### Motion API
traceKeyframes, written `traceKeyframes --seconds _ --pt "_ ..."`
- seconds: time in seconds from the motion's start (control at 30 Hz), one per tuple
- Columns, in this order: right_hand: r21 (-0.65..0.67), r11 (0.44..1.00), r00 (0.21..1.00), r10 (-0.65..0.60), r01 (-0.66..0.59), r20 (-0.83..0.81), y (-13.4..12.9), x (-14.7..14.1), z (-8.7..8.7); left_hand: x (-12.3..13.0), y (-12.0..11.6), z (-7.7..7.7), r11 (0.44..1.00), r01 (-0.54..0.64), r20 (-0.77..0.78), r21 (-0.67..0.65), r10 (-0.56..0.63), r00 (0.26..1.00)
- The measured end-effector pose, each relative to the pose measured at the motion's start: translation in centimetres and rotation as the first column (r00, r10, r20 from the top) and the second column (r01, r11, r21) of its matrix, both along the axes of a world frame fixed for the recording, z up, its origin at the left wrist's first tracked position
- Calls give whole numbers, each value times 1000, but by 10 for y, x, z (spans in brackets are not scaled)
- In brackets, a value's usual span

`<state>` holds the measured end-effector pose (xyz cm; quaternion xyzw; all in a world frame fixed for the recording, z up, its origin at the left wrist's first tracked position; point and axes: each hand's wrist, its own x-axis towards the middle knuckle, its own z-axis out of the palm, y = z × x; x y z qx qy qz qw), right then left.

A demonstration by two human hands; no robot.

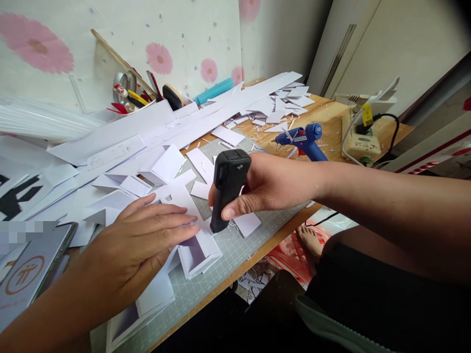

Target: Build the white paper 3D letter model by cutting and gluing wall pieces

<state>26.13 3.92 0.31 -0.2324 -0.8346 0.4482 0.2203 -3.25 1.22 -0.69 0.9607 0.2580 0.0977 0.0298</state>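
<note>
My right hand (253, 189) is wrapped round a black handheld tool (231, 184), held upright with its lower end close to the edge of a folded white paper piece (200, 252). Lying flat on the white pieces, my left hand (154, 235) has its fingers stretched out, the tips near the tool. Under the papers is a grey gridded cutting mat (235, 264). More folded white pieces (167, 164) stand beyond my left hand. The tool's tip is too small to make out.
A blue glue gun (307, 139) lies at the right of the wooden table (331, 115), near a power strip (362, 142). White scraps (275, 105) are heaped at the back. A phone-like device (33, 274) is at the left, and a holder of tools stands behind.
</note>
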Motion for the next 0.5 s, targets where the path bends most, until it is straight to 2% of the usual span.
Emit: traceKeyframes --seconds 0.13,0.3,0.5 --pt "5 1000 1000 11 -11 0 0 0 0 4 -6 -1 997 -74 65 -18 75 995" --pt "-8 1000 999 30 -30 -14 0 0 0 3 -7 -1 995 -101 45 -18 102 994" --pt "-20 999 999 31 -31 7 0 -1 1 3 -1 2 999 -39 3 -17 39 999"
